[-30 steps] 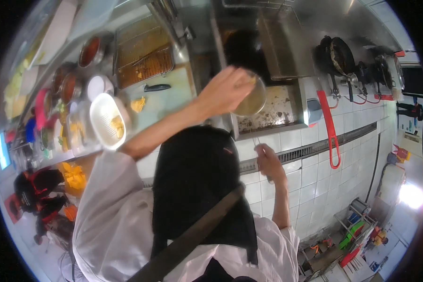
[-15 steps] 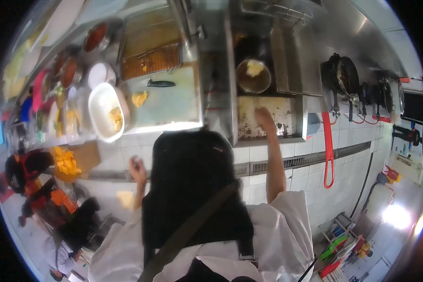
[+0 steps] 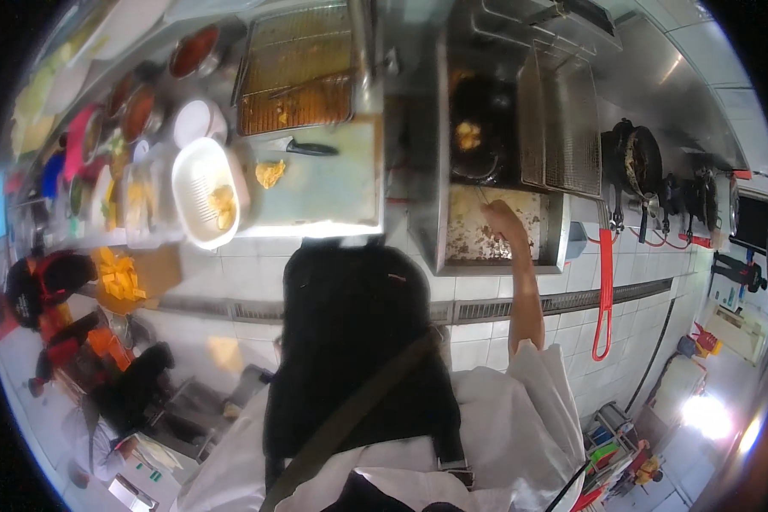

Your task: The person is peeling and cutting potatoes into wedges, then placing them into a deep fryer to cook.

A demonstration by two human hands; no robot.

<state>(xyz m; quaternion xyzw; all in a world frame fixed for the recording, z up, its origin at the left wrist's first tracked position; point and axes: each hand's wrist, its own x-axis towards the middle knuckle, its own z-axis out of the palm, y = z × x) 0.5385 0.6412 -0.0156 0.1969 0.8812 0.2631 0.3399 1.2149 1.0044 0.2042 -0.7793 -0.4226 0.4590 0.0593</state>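
My right hand (image 3: 505, 220) is closed around the thin handle of a round skimmer (image 3: 483, 171), above the speckled front ledge (image 3: 469, 243) of a steel fryer. Dark oil (image 3: 497, 94) hides much of the skimmer's bowl; only part of its rim shows. Within the bowl area lies a pale golden piece of food (image 3: 468, 136) in the oil. My left hand is out of sight, beside or behind the black bag on my chest.
Right of the oil stands a wire fry basket (image 3: 567, 119) with a long red handle (image 3: 604, 294). The left counter holds a cutting board (image 3: 341, 196), a black-handled knife (image 3: 311, 148), a fried piece (image 3: 270, 174), a white basket (image 3: 182, 183) and a racked tray (image 3: 294, 64). Pans (image 3: 644, 162) hang farther right.
The skimmer, earlier raised with the pale piece in it, is now lowered into the oil. My left hand has dropped out of view. The whole scene has shifted slightly right.
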